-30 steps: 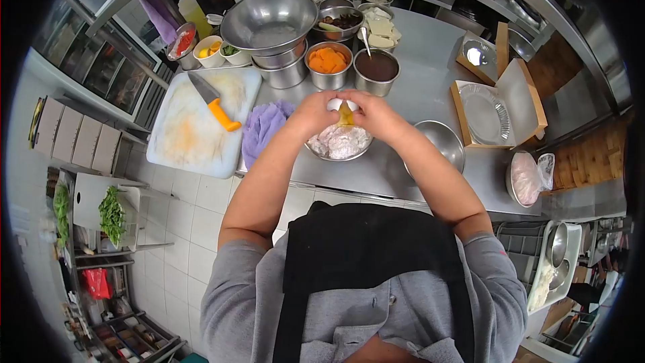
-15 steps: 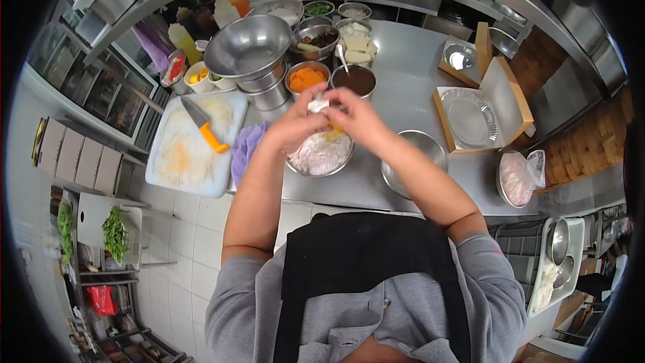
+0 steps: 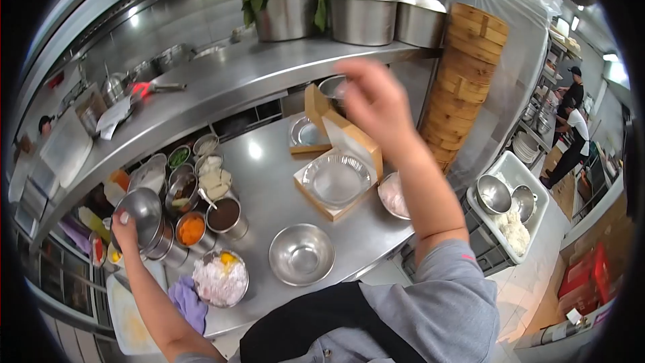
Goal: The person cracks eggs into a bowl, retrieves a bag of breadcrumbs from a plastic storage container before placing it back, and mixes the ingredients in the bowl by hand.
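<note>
My left hand (image 3: pixel 125 235) is at the near-left side of a large steel bowl (image 3: pixel 144 210), fingers closed on a small white piece of eggshell. Raised over the counter, my right hand (image 3: pixel 377 97) is blurred; its thumb stands apart from the curled fingers, and nothing shows between them. Below, a metal bowl of pale, flour-dusted food (image 3: pixel 218 284) has a yellow egg yolk (image 3: pixel 230 263) on top. White eggs (image 3: pixel 422 0) fill a steel pot (image 3: pixel 420 27) on the upper shelf, beyond my right hand.
An empty steel bowl (image 3: pixel 302 254) and a boxed foil tray (image 3: pixel 336 180) stand on the counter. Pots of orange food (image 3: pixel 191 230) and dark sauce (image 3: pixel 226 216) sit left. A purple cloth (image 3: pixel 187 301) lies by a cutting board (image 3: pixel 134 323). Bamboo steamers (image 3: pixel 467 81) rise behind. Two people work far right.
My hands have parted from over the food bowl: the left went to the large steel bowl, the right rose toward the shelf. The yolk now lies in the food bowl. My view turned right and up.
</note>
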